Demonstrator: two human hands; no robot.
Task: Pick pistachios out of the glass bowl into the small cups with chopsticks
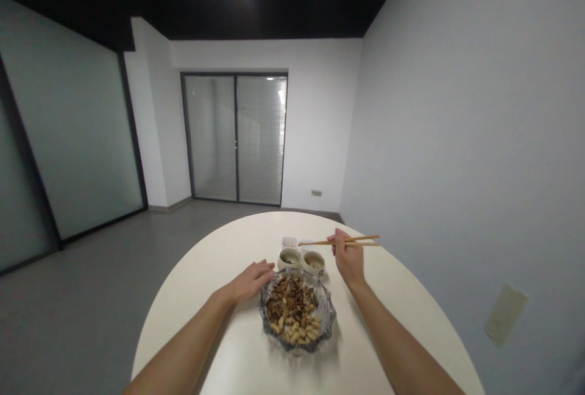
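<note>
A cut-glass bowl (264,309) stands near the middle of the round white table (219,273), with pecan halves (287,294) heaped on its far side and shelled peanuts (297,328) on its near side. My left hand (250,281) lies flat and empty at the bowl's far left rim. My right hand (348,256) grips a pair of wooden chopsticks (361,239) to the right of the bowl, their tips pointing left toward a small white dish (289,242). Two small ceramic cups (289,258) (313,263) with something dark inside stand just beyond the bowl.
The table's curved edge surrounds the scene, with grey floor beyond it to the left. A glass double door with blinds (235,139) stands at the back. A frosted glass wall (73,133) runs along the left, and a pale wall (457,108) rises close on the right.
</note>
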